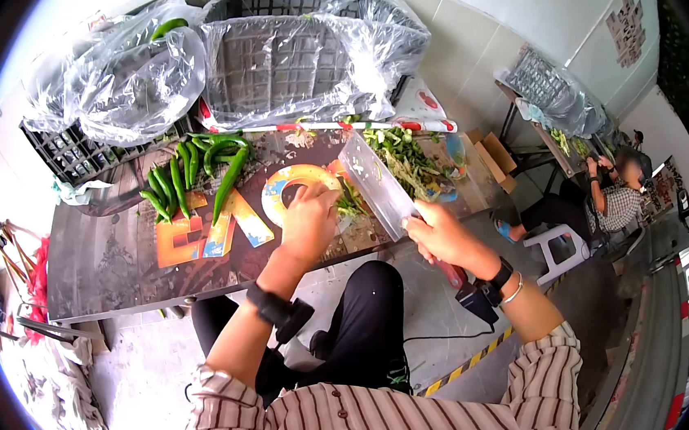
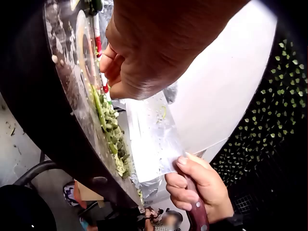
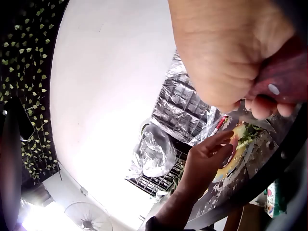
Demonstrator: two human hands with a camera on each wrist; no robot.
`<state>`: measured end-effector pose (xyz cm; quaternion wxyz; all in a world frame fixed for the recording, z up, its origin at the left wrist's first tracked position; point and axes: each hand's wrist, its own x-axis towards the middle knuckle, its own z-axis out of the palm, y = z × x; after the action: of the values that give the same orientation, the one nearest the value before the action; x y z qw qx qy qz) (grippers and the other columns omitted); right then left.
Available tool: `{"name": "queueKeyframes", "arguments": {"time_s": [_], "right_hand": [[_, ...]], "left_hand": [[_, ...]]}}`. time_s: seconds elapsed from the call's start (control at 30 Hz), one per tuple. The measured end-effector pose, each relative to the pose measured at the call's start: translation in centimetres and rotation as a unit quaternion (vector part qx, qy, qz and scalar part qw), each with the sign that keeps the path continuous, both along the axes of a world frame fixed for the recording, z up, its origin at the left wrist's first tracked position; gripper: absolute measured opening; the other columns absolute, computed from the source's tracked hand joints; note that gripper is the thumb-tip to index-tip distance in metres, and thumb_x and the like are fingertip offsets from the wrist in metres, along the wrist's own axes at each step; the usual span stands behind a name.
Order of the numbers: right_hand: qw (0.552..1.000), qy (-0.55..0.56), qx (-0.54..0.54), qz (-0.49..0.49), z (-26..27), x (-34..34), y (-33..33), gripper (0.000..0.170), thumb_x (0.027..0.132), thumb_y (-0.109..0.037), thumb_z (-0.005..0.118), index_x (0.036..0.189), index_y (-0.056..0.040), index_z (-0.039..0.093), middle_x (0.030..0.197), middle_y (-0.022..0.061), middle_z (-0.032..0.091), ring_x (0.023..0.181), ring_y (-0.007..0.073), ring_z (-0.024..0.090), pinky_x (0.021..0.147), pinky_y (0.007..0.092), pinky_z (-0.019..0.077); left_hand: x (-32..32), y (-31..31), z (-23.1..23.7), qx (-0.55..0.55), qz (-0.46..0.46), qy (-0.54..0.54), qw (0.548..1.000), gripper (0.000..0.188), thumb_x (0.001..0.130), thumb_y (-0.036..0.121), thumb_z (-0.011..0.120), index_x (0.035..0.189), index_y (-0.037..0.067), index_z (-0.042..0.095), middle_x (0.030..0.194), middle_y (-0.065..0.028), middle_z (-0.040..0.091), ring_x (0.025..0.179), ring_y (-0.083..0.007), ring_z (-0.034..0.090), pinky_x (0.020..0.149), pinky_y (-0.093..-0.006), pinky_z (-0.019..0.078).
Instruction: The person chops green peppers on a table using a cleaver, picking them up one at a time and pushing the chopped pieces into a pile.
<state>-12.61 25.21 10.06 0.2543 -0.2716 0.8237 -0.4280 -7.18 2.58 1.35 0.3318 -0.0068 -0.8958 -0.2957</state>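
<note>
Right grip [image 1: 443, 235] holds a knife [image 1: 378, 184] beside chopped green peppers [image 1: 398, 151]

The right grip is curled round the knife's dark red handle [image 2: 198, 211], with the thumb lying up near the blade. The broad, pale blade runs forward and to the left from the right grip, its face dotted with small green bits. Whether its lower edge touches the tabletop [image 1: 103, 265] is hard to tell.

The left grip [image 1: 311, 222] is just left of the blade, above the tabletop's orange printed letters. Its fingers are loosely bent, with the thumb apart from them, and it appears to hold nothing.

The chopped green peppers lie in a heap beyond the right grip, on the far side of the blade. A few smaller pieces [image 1: 351, 201] sit between the left grip and the blade. Whole green peppers [image 1: 229, 180] lie together, farther out and to the left of the left grip.

Beyond both grips, a red and white strip [image 1: 312, 126] runs along the back of the tabletop, before a black crate [image 1: 290, 60] covered in clear plastic. Well to the right of the right grip, another person [image 1: 613, 208] sits near a white stool [image 1: 557, 254].
</note>
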Motion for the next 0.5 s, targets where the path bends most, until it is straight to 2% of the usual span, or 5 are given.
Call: {"name": "queueKeyframes", "arguments": {"time_s": [0.17,0.23,0.27,0.4,0.5], "right_hand": [[0.999,-0.022,-0.008,-0.029,-0.6,1.2,1.9,0.019,0.095,-0.018,0.050,0.087,-0.0014,0.046,0.058,0.0000,0.048,0.042,0.0084,0.048,0.039,0.0269,0.0402],[0.999,-0.025,-0.009,-0.033,-1.2,1.3,2.7,0.020,0.095,-0.019,0.051,0.086,-0.0016,0.045,0.058,0.0004,0.048,0.042,0.0086,0.048,0.039,0.0269,0.0404],[0.999,-0.026,-0.008,-0.034,-1.4,1.4,3.0,0.021,0.095,-0.019,0.051,0.085,-0.0018,0.045,0.058,0.0008,0.048,0.042,0.0088,0.048,0.039,0.0270,0.0405],[0.998,-0.049,-0.020,-0.041,-1.5,1.7,3.3,0.022,0.095,-0.019,0.052,0.084,-0.0020,0.044,0.058,0.0016,0.048,0.042,0.0090,0.048,0.039,0.0274,0.0406],[0.998,-0.059,-0.029,-0.017,-1.7,1.8,2.7,0.021,0.095,-0.019,0.052,0.083,-0.0022,0.045,0.060,0.0018,0.049,0.043,0.0091,0.049,0.038,0.0272,0.0405]], "left_hand": [[-2.9,-0.6,-1.8,-0.010,-0.018,-0.055,0.998,0.022,0.074,0.003,0.059,0.092,0.007,0.070,0.094,-0.0130,0.063,0.096,-0.0333,0.060,0.082,-0.0412,0.0490],[-2.7,-0.7,-1.2,0.008,-0.025,-0.100,0.995,0.020,0.074,0.003,0.060,0.090,0.006,0.071,0.091,-0.0139,0.063,0.088,-0.0342,0.062,0.078,-0.0424,0.0502],[-2.5,-0.8,-0.9,0.006,-0.019,-0.084,0.996,0.017,0.075,0.004,0.062,0.090,0.005,0.070,0.086,-0.0149,0.064,0.081,-0.0345,0.063,0.073,-0.0418,0.0509],[-2.3,-1.8,-1.2,0.052,-0.017,-0.082,0.995,0.015,0.076,0.006,0.064,0.090,0.004,0.069,0.085,-0.0159,0.064,0.079,-0.0336,0.064,0.070,-0.0392,0.0509],[-0.7,-2.6,-0.1,0.078,0.003,-0.041,0.996,0.014,0.078,0.008,0.066,0.090,0.002,0.069,0.083,-0.0162,0.065,0.078,-0.0310,0.064,0.070,-0.0359,0.0505]]}}
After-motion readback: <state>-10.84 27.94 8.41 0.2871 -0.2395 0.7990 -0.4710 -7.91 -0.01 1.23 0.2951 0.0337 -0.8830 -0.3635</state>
